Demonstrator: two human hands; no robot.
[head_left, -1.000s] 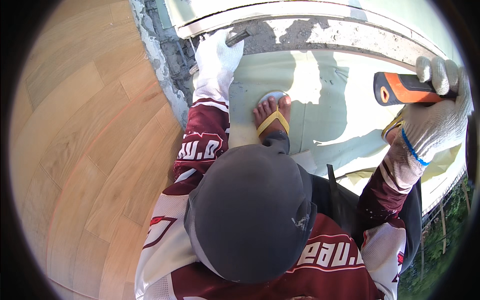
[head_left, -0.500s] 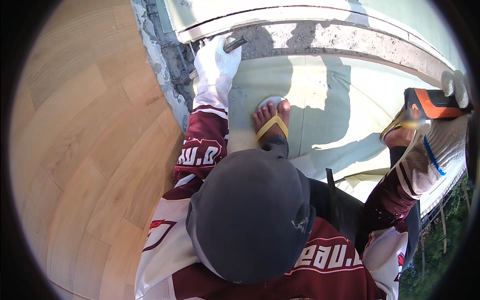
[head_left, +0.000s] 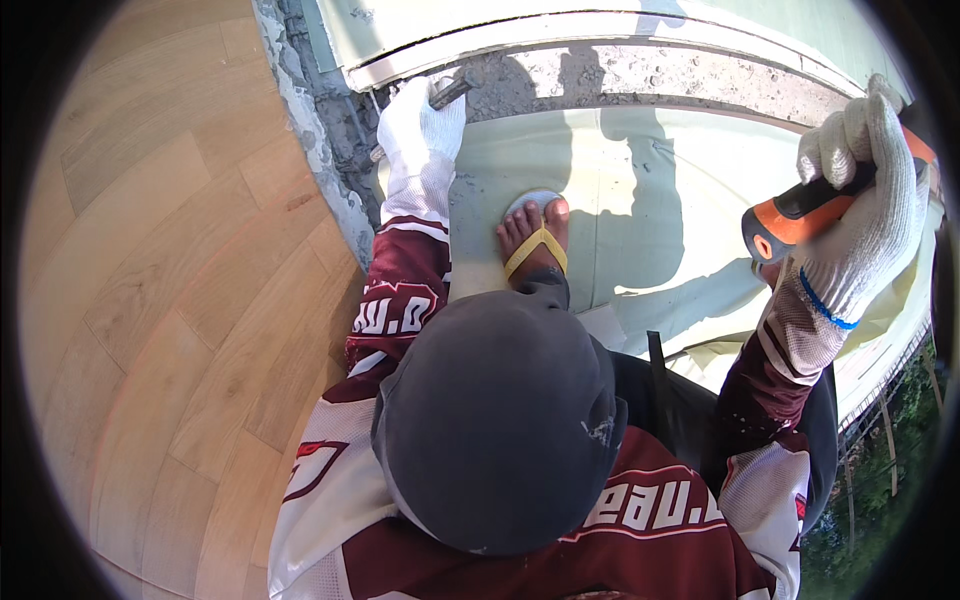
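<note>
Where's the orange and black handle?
The orange and black handle is at the head view's right side, gripped in the right hand, right of the left foot.

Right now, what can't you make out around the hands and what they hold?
All in the head view:
- Dark rod: its middle, covered by the left hand.
- Orange-and-black tool: part of its handle, wrapped by the right hand; its far end, lost at the dark right rim.
- Right foot: mostly hidden behind tool and hand.
</note>
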